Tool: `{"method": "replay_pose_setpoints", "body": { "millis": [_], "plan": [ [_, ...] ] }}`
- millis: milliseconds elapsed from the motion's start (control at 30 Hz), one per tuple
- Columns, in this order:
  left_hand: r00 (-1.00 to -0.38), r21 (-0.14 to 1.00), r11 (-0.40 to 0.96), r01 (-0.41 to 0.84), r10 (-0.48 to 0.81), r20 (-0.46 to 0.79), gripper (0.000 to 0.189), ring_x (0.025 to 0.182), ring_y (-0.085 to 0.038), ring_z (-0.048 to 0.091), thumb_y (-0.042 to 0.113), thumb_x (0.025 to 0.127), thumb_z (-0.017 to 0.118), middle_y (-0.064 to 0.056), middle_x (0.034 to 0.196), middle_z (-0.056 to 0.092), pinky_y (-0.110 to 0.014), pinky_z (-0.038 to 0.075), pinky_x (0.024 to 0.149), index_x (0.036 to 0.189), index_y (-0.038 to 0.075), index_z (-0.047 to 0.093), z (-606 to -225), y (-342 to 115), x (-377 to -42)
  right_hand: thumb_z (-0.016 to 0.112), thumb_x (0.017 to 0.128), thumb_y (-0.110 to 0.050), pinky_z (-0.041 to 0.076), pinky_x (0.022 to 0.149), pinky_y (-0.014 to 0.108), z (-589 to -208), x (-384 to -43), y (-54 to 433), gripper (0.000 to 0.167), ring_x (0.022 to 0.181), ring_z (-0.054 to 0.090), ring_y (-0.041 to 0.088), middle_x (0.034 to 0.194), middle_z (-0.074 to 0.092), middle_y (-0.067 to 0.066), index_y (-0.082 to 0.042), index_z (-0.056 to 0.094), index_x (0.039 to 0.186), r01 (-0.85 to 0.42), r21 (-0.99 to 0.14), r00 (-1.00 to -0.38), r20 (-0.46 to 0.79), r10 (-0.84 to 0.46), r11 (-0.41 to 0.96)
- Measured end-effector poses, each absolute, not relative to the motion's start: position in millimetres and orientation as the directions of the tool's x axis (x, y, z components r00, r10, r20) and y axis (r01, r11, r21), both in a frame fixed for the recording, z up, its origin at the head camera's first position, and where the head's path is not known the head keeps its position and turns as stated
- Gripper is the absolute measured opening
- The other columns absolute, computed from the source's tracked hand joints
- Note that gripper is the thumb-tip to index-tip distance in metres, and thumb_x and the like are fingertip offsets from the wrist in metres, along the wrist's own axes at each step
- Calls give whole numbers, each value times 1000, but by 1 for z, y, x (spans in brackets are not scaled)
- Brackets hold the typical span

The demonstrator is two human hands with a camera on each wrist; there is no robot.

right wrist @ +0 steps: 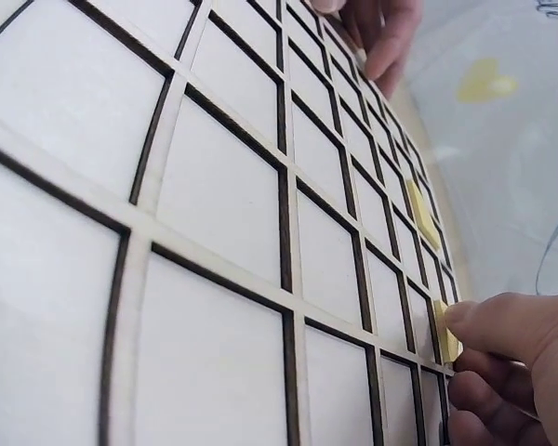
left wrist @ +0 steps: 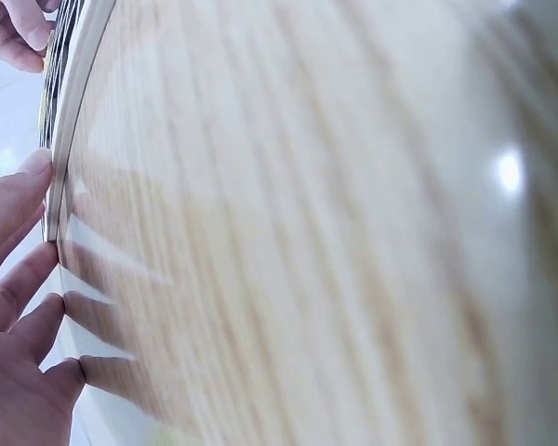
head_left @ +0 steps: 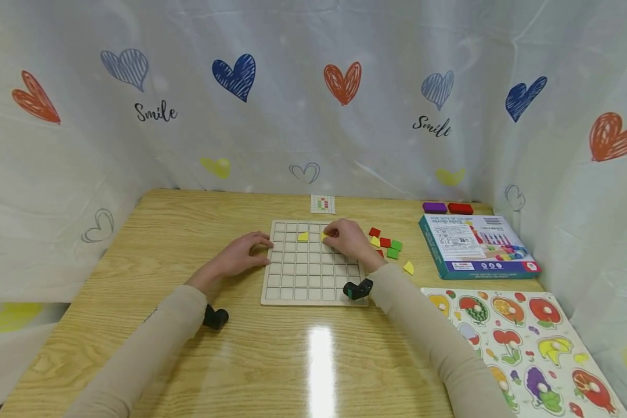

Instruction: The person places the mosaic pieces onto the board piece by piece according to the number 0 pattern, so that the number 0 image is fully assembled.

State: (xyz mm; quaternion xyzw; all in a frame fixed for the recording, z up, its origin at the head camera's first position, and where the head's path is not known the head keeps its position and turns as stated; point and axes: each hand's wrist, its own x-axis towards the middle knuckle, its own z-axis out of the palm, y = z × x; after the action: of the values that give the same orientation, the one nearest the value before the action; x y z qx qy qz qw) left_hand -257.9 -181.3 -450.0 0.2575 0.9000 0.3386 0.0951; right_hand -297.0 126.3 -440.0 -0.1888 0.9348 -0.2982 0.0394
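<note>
A pale wooden grid board (head_left: 288, 281) lies flat on the table, with square cells edged by dark lines. My left hand (head_left: 240, 253) is at its left edge; in the left wrist view, thumb and fingertips touch the rim and the table beside it. Over the far right part of the board, my right hand (head_left: 349, 239) pinches a small yellow quarter-round tile (right wrist: 441, 327) between thumb and fingers, down in a cell. Another yellow tile (head_left: 303, 237) sits in a cell of the same row, further left.
Right of the board lie loose red tiles (head_left: 374, 231), green tiles (head_left: 393, 253) and yellow tiles (head_left: 408, 267). A small pattern card (head_left: 323, 204) is behind the board. Further right are a boxed bead set (head_left: 475, 247), purple and red blocks (head_left: 435, 207) and a fruit puzzle board (head_left: 528, 319).
</note>
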Motion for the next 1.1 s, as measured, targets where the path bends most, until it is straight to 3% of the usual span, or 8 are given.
{"method": "replay_pose_setpoints", "body": {
  "millis": [333, 667, 867, 1100],
  "plan": [
    [-856, 651, 654, 386, 517, -12, 41, 143, -41, 24, 18, 93, 68, -20, 148, 41, -56, 19, 115, 131, 2, 60, -447, -179, -256, 62, 97, -20, 51, 87, 41, -435, -285, 166, 33, 103, 61, 27, 116, 66, 13, -2, 65, 125, -238, -661, -957, 33, -288, 712],
    [-851, 648, 648, 399, 525, -1, 40, 143, -41, 24, 18, 93, 68, -21, 147, 41, -56, 20, 116, 130, 2, 60, -448, -181, -256, 60, 98, -19, 49, 94, 46, -432, -282, 231, 40, 109, 59, 34, 122, 62, 20, 1, 58, 132, -79, -738, -997, 47, -65, 671],
    [-850, 646, 649, 401, 527, -2, 40, 143, -41, 25, 18, 93, 68, -21, 147, 41, -56, 21, 115, 129, 2, 60, -447, -182, -256, 59, 99, -20, 49, 95, 46, -432, -282, 244, 43, 112, 55, 34, 126, 58, 20, 2, 54, 135, -22, -758, -998, -20, -58, 652],
    [-849, 652, 646, 397, 528, -5, 40, 143, -41, 25, 19, 94, 68, -21, 147, 41, -56, 21, 115, 130, 2, 60, -448, -181, -257, 60, 99, -23, 51, 92, 44, -435, -289, 237, 39, 106, 60, 31, 121, 62, 17, -2, 60, 131, -42, -733, -998, -3, -66, 679]
  ]
}}
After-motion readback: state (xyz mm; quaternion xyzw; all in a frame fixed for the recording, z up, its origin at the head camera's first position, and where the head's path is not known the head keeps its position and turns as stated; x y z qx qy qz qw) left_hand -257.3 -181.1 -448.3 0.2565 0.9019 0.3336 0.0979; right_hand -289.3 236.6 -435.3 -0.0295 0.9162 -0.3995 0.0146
